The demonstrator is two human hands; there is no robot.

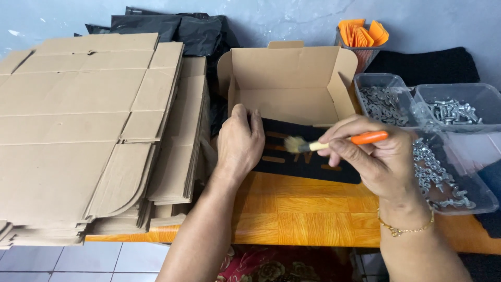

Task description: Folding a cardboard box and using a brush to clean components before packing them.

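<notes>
Left hand (240, 143): palm down, fingers together and curled over the left end of the stencil (308, 159), pressing it against the front wall of the box (289, 86).

Right hand (373, 156): fingers clamped on the brush (336, 142), orange handle pointing right, pale bristles touching the stencil near its middle. Gold bracelet (407, 228) at the wrist.

Stencil: black sheet with cut-out shapes, laid across the box front; its lower edge rests on the table (302, 209), its right end runs under the right hand.

Box: open brown carton, lid flap upright at the back, side flaps splayed outward, interior bare. Stands between the cardboard stack and the trays.

Stack (88, 136): flat unfolded cartons, piled high at left, right edge just beside the left forearm, front edge overhanging the table edge.

Trays (449, 112): clear plastic, three seen, holding metal screws and fittings; the nearest one lies just beside the right hand and reaches close to the table's front edge.

Cup (360, 44): mesh holder of orange folded pieces, behind the box at right.

Black bags (172, 28): heaped against the wall behind the stack.

Open room: a bare strip of orange wood table in front of the stencil, between the two forearms.
</notes>
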